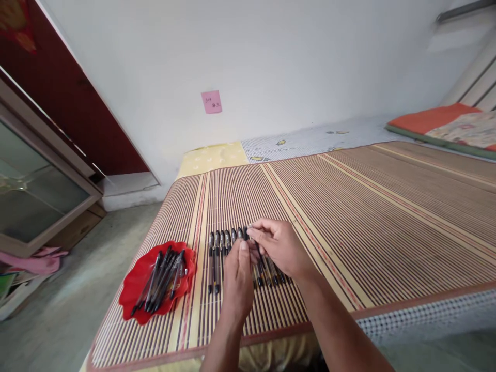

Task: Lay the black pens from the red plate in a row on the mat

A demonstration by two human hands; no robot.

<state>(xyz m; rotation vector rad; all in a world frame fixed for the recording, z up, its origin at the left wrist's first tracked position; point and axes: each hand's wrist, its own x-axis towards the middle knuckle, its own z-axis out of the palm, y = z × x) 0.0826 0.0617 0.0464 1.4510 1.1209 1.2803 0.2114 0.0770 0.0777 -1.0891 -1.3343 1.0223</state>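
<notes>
Several black-capped clear pens lie side by side in a row on the striped bamboo mat. My right hand pinches the capped upper end of a pen within the row. Just below that cap, the thumb and curled fingers of my left hand close on the same pen, and most of its barrel is hidden. Both hands cover the middle of the row. To the left, a red scalloped dish holds more pens in a loose pile.
The mat covers a bed with patterned bedding along the white wall. A folded orange and floral quilt lies at the far right. A pink note is on the wall. At left stand a glass-fronted cabinet and a dark red door.
</notes>
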